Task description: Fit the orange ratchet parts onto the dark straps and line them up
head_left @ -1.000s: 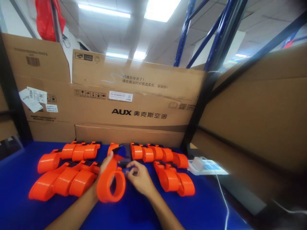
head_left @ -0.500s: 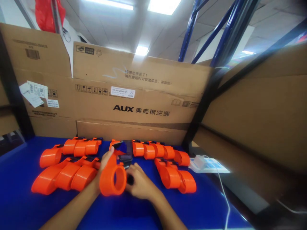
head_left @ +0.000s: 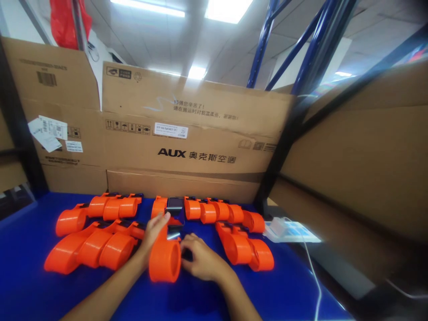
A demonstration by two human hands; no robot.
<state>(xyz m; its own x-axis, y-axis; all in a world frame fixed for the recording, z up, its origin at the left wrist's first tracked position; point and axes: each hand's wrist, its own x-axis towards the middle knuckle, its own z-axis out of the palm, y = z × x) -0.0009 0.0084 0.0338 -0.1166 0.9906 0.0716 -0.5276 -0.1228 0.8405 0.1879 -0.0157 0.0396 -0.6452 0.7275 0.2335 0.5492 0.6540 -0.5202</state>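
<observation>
My left hand is closed around an orange plastic tape dispenser, gripping its upper part with the thumb on top. The dispenser's round hub faces me, and a dark end piece with a shiny edge shows beyond the thumb. To its right, my right hand is curled, thumb and fingertips drawn together close to the hub. What those fingertips hold, if anything, is hidden. A bright metallic piece shows between the hands. Behind them stands another orange dispenser beside a dark rectangular object.
Several orange dispensers lie in rows at the left and right on a blue tabletop. A cardboard wall rises behind. A white adapter with a cable sits at the right edge, near a black post.
The held dispenser has shifted slightly right and toward me, its hub turned more sideways. My left hand moved right with it; my right hand shifted slightly right, away from the hub.
</observation>
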